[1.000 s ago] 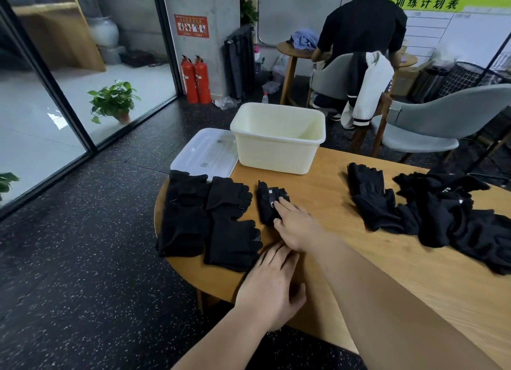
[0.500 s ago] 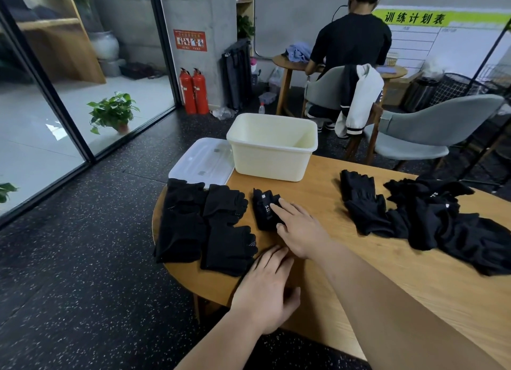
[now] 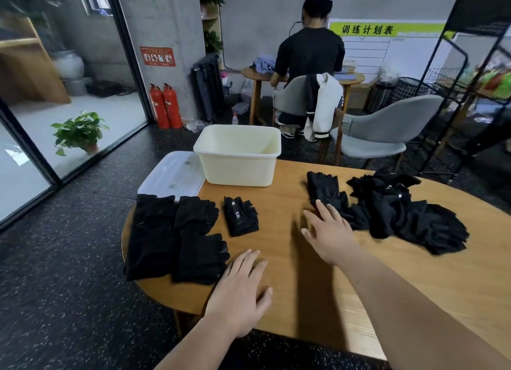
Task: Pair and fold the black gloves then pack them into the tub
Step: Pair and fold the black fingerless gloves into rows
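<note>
Resting flat on the wooden table (image 3: 304, 300) near its front edge, the left hand (image 3: 240, 289) has straight, slightly parted fingers and holds nothing. Its fingertips lie just beside the nearest of the laid-out gloves (image 3: 177, 236).

Head view, task items:
- Laid-out gloves: black, flat, in two columns on the left part of the table.
- Folded pair (image 3: 240, 216): a small black bundle with a white "5.11" label facing up. It lies alone on the wood between the laid-out gloves and the right hand, in front of the tub and touched by neither hand.
- Tub (image 3: 237, 170): cream plastic, upright at the far edge of the table, cream inner walls showing.
- Loose heap (image 3: 401, 214): unsorted black gloves on the right part of the table.

Right hand (image 3: 330, 231): fingers spread wide, palm down, gripping nothing. It is slightly blurred. The fingertips overlap the near edge of the loose heap, but contact cannot be told.

Other items: a translucent lid (image 3: 171, 176) lies against the tub's left side, overhanging the table edge. Beyond the table are a grey chair (image 3: 387, 131) and a seated person (image 3: 309, 54), back turned, at another table. Two red fire extinguishers (image 3: 166, 106) stand by the wall, and a potted plant (image 3: 78, 131) sits behind the glass at left.
</note>
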The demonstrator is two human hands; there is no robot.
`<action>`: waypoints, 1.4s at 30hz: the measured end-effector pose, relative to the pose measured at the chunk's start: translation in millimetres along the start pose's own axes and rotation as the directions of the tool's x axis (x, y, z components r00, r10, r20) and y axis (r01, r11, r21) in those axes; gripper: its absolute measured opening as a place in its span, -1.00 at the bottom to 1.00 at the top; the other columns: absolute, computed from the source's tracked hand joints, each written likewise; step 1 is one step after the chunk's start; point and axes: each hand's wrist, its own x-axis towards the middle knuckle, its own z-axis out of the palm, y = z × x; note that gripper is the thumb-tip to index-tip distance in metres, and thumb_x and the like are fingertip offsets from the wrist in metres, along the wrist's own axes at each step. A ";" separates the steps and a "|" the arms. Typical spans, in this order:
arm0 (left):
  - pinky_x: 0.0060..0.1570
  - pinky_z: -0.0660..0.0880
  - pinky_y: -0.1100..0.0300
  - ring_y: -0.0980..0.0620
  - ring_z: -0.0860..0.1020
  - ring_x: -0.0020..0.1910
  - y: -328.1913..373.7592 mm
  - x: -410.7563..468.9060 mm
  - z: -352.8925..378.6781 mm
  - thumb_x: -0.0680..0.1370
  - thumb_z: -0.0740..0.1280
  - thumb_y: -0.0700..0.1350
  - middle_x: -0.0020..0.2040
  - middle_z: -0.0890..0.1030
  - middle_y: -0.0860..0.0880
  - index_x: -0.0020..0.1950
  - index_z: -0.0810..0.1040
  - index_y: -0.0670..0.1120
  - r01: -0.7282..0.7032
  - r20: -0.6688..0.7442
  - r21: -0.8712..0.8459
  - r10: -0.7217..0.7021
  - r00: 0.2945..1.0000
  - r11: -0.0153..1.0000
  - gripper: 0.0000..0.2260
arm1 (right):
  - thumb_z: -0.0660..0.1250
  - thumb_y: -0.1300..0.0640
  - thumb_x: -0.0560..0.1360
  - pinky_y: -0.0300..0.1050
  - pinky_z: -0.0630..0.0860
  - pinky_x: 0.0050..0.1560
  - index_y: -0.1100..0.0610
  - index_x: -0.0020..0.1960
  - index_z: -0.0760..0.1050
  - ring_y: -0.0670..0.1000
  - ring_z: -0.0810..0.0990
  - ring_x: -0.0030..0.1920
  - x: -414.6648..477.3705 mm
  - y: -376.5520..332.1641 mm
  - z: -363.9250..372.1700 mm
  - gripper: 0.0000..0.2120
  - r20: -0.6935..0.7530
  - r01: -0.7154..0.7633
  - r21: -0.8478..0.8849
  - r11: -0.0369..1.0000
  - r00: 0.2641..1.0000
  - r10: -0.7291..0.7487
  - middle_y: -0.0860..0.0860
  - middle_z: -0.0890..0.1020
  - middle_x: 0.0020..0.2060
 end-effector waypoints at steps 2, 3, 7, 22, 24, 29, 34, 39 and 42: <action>0.67 -0.01 0.06 0.12 -0.22 0.68 0.0 -0.1 1.9 0.70 -0.08 0.30 0.71 -0.09 0.12 0.72 0.06 0.08 0.001 -0.007 0.017 -0.001 1.000 1.000 -0.37 | -0.04 -0.32 0.70 0.20 0.00 0.64 -0.15 0.70 -0.02 0.13 -0.20 0.69 -5.1 17.6 4.6 -0.37 0.044 -0.068 -0.008 0.998 0.997 0.068 0.00 -0.21 0.70; 0.67 -0.01 0.07 0.12 -0.22 0.68 -0.2 0.1 2.2 0.70 -0.09 0.30 0.71 -0.09 0.12 0.72 0.06 0.08 0.001 -0.010 0.024 -0.001 1.000 1.000 -0.38 | -0.06 -0.34 0.69 0.21 -0.02 0.65 -0.14 0.71 -0.05 0.13 -0.20 0.69 -8.4 24.3 7.0 -0.35 0.081 -0.093 -0.004 0.996 0.992 0.093 0.02 -0.22 0.70; 0.66 0.01 0.08 0.12 -0.22 0.68 0.8 0.7 2.8 0.70 -0.09 0.30 0.71 -0.09 0.12 0.72 0.07 0.08 0.002 -0.013 0.039 -0.001 1.000 0.999 -0.38 | -0.14 -0.37 0.68 0.18 -0.08 0.67 -0.13 0.72 -0.14 0.10 -0.21 0.69 -27.3 37.1 22.7 -0.32 0.103 -0.084 -0.046 0.995 0.991 0.089 0.02 -0.22 0.70; 0.65 0.09 0.04 0.05 -0.10 0.70 3.6 1.9 2.6 0.65 -0.18 0.31 0.72 -0.10 0.07 0.72 0.08 0.10 0.000 0.003 0.046 0.000 1.000 0.999 -0.34 | -0.03 -0.20 0.73 0.08 0.21 0.58 -0.15 0.53 0.44 0.07 0.40 0.47 -91.7 19.8 63.6 -0.53 -0.335 0.097 -0.014 0.995 0.937 -0.096 -0.05 0.40 0.56; 0.65 0.08 0.05 0.03 -0.06 0.70 5.1 4.3 -0.1 0.68 -0.13 0.30 0.71 -0.09 0.05 0.72 0.07 0.09 -0.029 0.001 0.073 0.029 1.000 0.997 -0.37 | 0.05 -0.15 0.73 0.05 0.31 0.54 -0.12 0.52 0.45 0.05 0.42 0.44 -96.8 21.3 65.4 -0.57 -0.390 0.157 0.002 0.988 0.910 -0.143 -0.05 0.38 0.55; 0.64 0.17 0.01 0.00 0.10 0.68 20.5 14.7 -4.7 0.72 -0.09 0.26 0.69 0.07 0.03 0.69 0.20 0.06 -0.131 -0.036 0.107 0.136 0.990 0.986 -0.42 | 0.15 -0.11 0.71 0.04 0.38 0.46 -0.07 0.53 0.43 0.07 0.36 0.48 -97.6 31.6 65.3 -0.58 -0.453 0.065 0.103 0.993 0.891 -0.011 -0.01 0.33 0.57; 0.67 -0.01 0.06 0.07 -0.11 0.68 71.5 33.2 -5.2 0.74 -0.04 0.25 0.70 -0.10 0.10 0.71 0.04 0.13 -0.193 -0.037 0.016 0.194 0.980 0.981 -0.45 | 0.05 -0.21 0.71 0.12 0.33 0.53 -0.10 0.59 0.28 0.18 0.18 0.62 -92.8 68.8 59.2 -0.51 -0.330 -0.177 0.100 0.979 0.923 0.200 0.05 0.13 0.67; 0.68 -0.05 -0.01 0.09 -0.29 0.68 96.4 44.8 12.8 0.73 -0.10 0.31 0.70 -0.25 0.17 0.73 -0.08 0.18 -0.189 -0.008 -0.002 0.189 0.982 0.982 -0.42 | -0.01 -0.31 0.69 0.17 0.17 0.62 -0.17 0.69 -0.01 0.21 -0.05 0.68 -84.2 111.1 39.0 -0.38 -0.176 -0.328 0.189 0.926 0.916 0.361 0.03 -0.22 0.70; 0.68 -0.06 -0.01 0.11 -0.32 0.67 95.1 48.3 17.2 0.72 -0.12 0.33 0.70 -0.26 0.20 0.73 -0.10 0.19 -0.157 -0.001 -0.024 0.157 0.988 0.987 -0.41 | -0.01 -0.35 0.68 0.18 0.12 0.63 -0.20 0.70 -0.04 0.19 -0.11 0.68 -71.6 123.4 29.4 -0.36 -0.106 -0.312 0.214 0.926 0.935 0.340 -0.02 -0.21 0.70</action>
